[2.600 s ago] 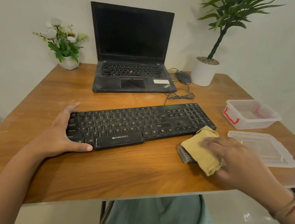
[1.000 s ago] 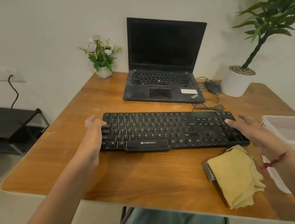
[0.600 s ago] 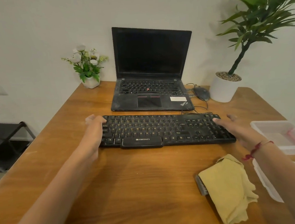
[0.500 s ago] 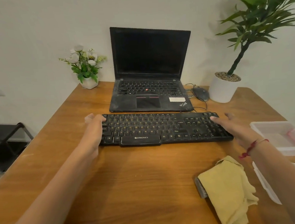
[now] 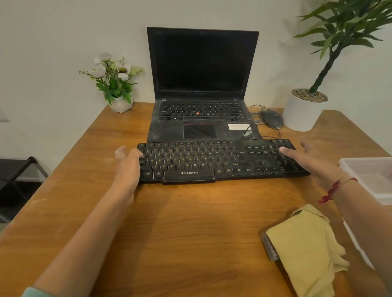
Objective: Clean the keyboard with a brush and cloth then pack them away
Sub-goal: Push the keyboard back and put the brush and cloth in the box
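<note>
A black keyboard (image 5: 215, 162) lies across the wooden table (image 5: 184, 219), its far edge up against the laptop. My left hand (image 5: 128, 164) is at its left end, fingers relaxed and touching the edge. My right hand (image 5: 308, 157) rests on its right end with straight fingers over the keys. A yellow cloth (image 5: 308, 249) lies crumpled at the near right, apart from both hands. The grey brush (image 5: 269, 248) sticks out from under the cloth's left side, mostly hidden.
An open black laptop (image 5: 202, 96) stands behind the keyboard, with a mouse (image 5: 272, 118) and cable to its right. A flower pot (image 5: 117, 84) and a potted plant (image 5: 304, 111) stand at the back. A clear plastic box (image 5: 380, 178) and its lid (image 5: 357, 241) lie at right.
My right hand left the cloth and brush and moved to the keyboard's right end. Both hands have pushed the keyboard away from me, up against the laptop.
</note>
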Motion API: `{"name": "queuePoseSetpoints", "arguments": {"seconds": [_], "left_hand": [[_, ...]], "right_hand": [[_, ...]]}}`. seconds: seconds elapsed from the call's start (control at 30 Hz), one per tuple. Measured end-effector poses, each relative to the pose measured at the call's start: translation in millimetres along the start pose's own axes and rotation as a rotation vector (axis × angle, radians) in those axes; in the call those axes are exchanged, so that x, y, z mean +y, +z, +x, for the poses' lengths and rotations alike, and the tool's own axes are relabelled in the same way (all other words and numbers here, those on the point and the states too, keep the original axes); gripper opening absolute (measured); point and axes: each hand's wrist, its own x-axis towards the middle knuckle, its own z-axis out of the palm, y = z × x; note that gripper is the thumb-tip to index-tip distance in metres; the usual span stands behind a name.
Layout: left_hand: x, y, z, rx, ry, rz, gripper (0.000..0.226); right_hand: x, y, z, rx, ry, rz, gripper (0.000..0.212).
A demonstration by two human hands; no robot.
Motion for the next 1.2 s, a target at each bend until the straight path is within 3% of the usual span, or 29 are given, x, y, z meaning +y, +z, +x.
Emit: {"name": "queuePoseSetpoints", "arguments": {"seconds": [0.3, 0.47, 0.6, 0.73, 0.87, 1.0, 1.1, 1.2], "left_hand": [[-10, -9, -10, -0.005, 0.057, 0.035, 0.054], [-6, -8, -14, -0.029, 0.028, -0.004, 0.069], [-5, -4, -19, -0.029, 0.075, 0.040, 0.055], [-6, -5, -26, 0.043, 0.230, 0.173, 0.057], [-5, 5, -65, 0.058, 0.427, 0.342, 0.061], [-16, 35, -121, -0.140, 0.643, 0.384, 0.058], [-30, 62, -150, -0.353, 0.719, 0.463, 0.042], [-43, 82, -162, -0.517, 0.803, 0.535, 0.031]], "right_hand": [[6, -12, -11, 0.002, 0.067, -0.012, 0.078], [2, -6, -21, 0.014, 0.051, 0.005, 0.077], [0, -3, -28, 0.017, 0.003, -0.047, 0.074], [1, -7, -44, 0.006, -0.096, -0.151, 0.075], [3, -18, -79, -0.003, -0.362, -0.164, 0.055], [15, -25, -131, -0.172, -0.540, -0.172, 0.035], [24, -28, -157, -0.258, -0.540, -0.345, 0.054], [38, -19, -176, -0.182, -0.486, -0.506, 0.063]]}}
